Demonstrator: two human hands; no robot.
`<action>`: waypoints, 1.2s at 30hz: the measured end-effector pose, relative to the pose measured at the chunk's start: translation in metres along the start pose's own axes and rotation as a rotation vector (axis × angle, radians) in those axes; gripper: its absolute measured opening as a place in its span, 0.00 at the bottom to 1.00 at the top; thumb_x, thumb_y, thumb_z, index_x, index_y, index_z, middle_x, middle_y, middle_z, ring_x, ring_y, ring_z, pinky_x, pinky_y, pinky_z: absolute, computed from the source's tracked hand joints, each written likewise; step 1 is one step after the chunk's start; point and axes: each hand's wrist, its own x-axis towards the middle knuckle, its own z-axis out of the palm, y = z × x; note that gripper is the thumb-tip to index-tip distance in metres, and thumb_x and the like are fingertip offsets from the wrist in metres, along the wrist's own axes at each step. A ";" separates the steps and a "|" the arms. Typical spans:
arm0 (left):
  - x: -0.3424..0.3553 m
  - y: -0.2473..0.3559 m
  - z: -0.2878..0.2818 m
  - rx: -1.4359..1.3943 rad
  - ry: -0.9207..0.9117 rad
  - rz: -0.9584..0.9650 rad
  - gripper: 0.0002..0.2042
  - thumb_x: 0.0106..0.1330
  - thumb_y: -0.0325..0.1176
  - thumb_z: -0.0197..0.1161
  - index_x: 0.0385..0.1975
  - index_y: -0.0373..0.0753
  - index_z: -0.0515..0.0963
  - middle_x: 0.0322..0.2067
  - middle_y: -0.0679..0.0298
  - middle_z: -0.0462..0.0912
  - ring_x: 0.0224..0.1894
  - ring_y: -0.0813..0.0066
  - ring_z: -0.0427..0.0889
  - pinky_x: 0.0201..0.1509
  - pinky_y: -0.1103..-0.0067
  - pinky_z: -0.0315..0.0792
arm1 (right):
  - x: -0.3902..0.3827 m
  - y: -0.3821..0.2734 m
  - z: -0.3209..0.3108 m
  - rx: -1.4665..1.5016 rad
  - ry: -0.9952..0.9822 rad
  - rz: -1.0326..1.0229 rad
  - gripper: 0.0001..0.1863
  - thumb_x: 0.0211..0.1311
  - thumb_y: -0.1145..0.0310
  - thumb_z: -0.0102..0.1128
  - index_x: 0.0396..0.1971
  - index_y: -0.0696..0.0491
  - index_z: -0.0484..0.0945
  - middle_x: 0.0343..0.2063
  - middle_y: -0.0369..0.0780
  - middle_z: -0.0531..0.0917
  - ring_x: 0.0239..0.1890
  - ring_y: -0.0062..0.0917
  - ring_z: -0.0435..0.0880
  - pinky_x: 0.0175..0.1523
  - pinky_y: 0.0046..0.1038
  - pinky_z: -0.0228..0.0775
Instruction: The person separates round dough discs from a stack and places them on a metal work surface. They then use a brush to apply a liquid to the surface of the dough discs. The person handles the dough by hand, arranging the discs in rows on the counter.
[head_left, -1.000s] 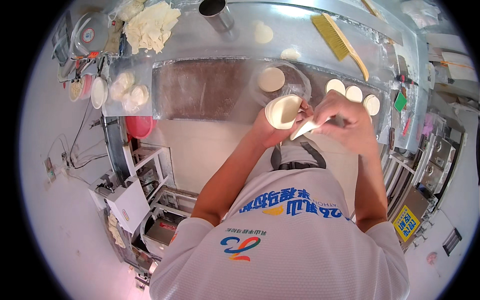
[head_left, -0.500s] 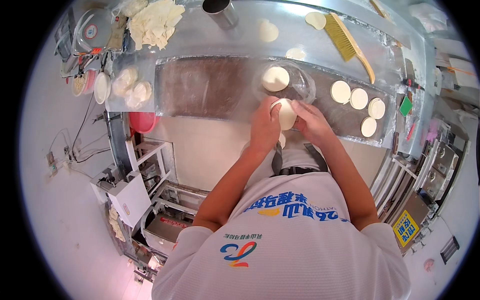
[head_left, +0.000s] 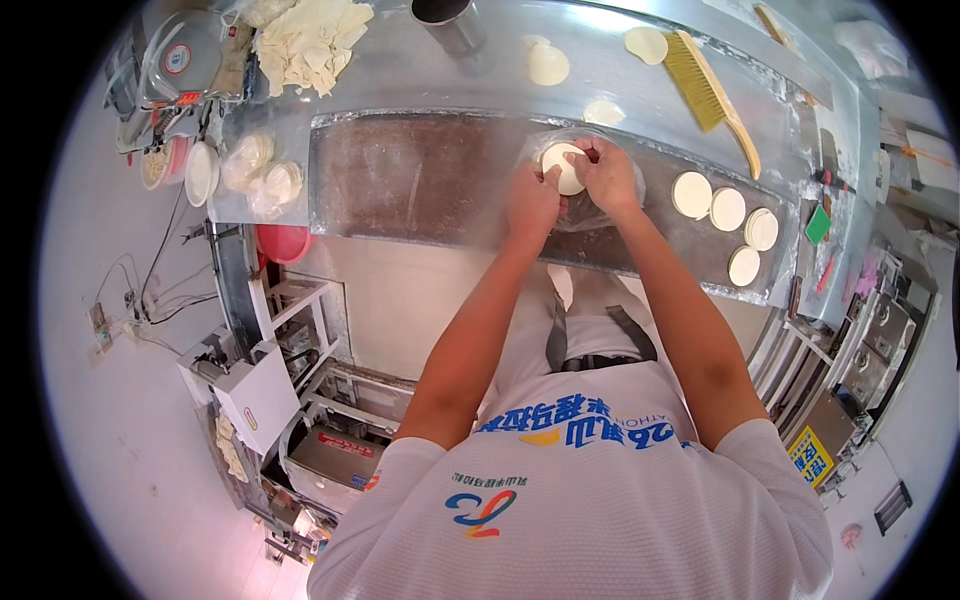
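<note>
Both hands grip a pale round dough wrapper [head_left: 566,180], or a stack of them, over a crumpled clear plastic bag [head_left: 582,221] on the brown strip of the worktop [head_left: 400,175]. My left hand [head_left: 535,198] is closed on the near left edge, thumb on top. My right hand [head_left: 608,178] is closed on the right edge, fingers curled. What lies under the wrappers is hidden. To the right are several round wrapper stacks [head_left: 728,208].
A steel cylinder [head_left: 450,25], a long brush [head_left: 710,95] and loose dough discs [head_left: 547,64] sit at the back. Dough scraps [head_left: 305,45], bagged wrappers [head_left: 275,185] and white dishes [head_left: 202,175] are left. A green scraper [head_left: 818,225] is right.
Both hands have moved forward over the plastic bag and come together on the wrappers. Another disc has appeared beside the brush, and another among the stacks at right.
</note>
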 end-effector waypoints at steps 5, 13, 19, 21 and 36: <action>-0.011 0.007 -0.015 0.578 0.173 0.245 0.18 0.66 0.32 0.74 0.49 0.30 0.77 0.45 0.46 0.85 0.46 0.54 0.88 0.52 0.63 0.82 | 0.002 0.005 0.008 -0.038 0.113 -0.141 0.15 0.62 0.68 0.74 0.47 0.59 0.87 0.36 0.46 0.91 0.37 0.32 0.89 0.47 0.34 0.80; 0.007 -0.032 -0.030 0.609 0.094 0.417 0.38 0.54 0.27 0.80 0.65 0.33 0.68 0.59 0.44 0.75 0.64 0.43 0.74 0.68 0.61 0.72 | -0.007 0.009 0.016 -0.129 0.236 -0.145 0.15 0.64 0.69 0.70 0.48 0.57 0.88 0.40 0.52 0.90 0.43 0.46 0.91 0.53 0.41 0.81; 0.007 -0.018 -0.026 0.532 0.011 0.441 0.43 0.48 0.22 0.82 0.67 0.34 0.66 0.60 0.43 0.73 0.64 0.41 0.73 0.66 0.59 0.72 | -0.001 0.007 0.022 -0.225 0.208 -0.107 0.15 0.66 0.66 0.68 0.50 0.56 0.88 0.42 0.53 0.90 0.46 0.49 0.89 0.56 0.44 0.80; 0.010 -0.021 -0.026 0.529 0.002 0.439 0.43 0.48 0.21 0.82 0.66 0.34 0.66 0.60 0.43 0.73 0.62 0.42 0.74 0.64 0.59 0.73 | -0.008 0.002 0.024 -0.234 0.193 -0.119 0.15 0.67 0.65 0.67 0.49 0.55 0.88 0.44 0.52 0.90 0.48 0.50 0.88 0.58 0.45 0.79; 0.008 -0.014 -0.023 0.639 0.049 0.470 0.50 0.52 0.38 0.84 0.74 0.34 0.60 0.64 0.45 0.69 0.66 0.43 0.73 0.64 0.57 0.77 | -0.011 0.011 0.035 -0.300 0.168 -0.235 0.18 0.70 0.65 0.65 0.56 0.52 0.85 0.47 0.50 0.86 0.51 0.47 0.82 0.61 0.45 0.73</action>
